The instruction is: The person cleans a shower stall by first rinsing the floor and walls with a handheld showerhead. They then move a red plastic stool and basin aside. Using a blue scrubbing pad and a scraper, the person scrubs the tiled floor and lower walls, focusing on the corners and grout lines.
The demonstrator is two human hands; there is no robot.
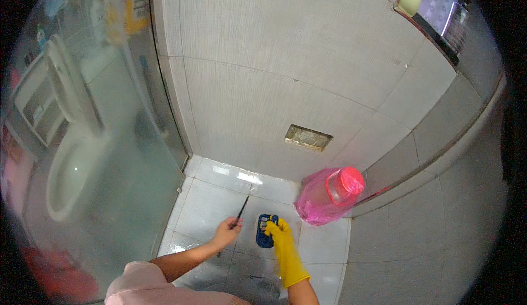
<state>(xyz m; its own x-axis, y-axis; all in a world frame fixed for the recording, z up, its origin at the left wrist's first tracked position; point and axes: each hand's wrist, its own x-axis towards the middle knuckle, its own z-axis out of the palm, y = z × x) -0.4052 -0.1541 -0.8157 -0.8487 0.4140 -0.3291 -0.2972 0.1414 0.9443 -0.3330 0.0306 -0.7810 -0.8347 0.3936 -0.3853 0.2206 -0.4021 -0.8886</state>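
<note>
Over the white floor tiles, my bare left hand is closed around a thin black stick-like tool. The tool's pointed end tilts up and away to the right; its exact kind is too small to tell. My right hand wears a yellow rubber glove. Its fingers are closed on a dark blue oval scrubber, whose rounded lower end shows to the left of the glove. I cannot make out whether the scrubber touches the floor.
Beyond my right hand, a pink container wrapped in pink plastic stands in the corner. A metal grate is set in the grey tiled wall. To the left, a hazy glass panel has a white toilet behind it. A shelf juts out upper right.
</note>
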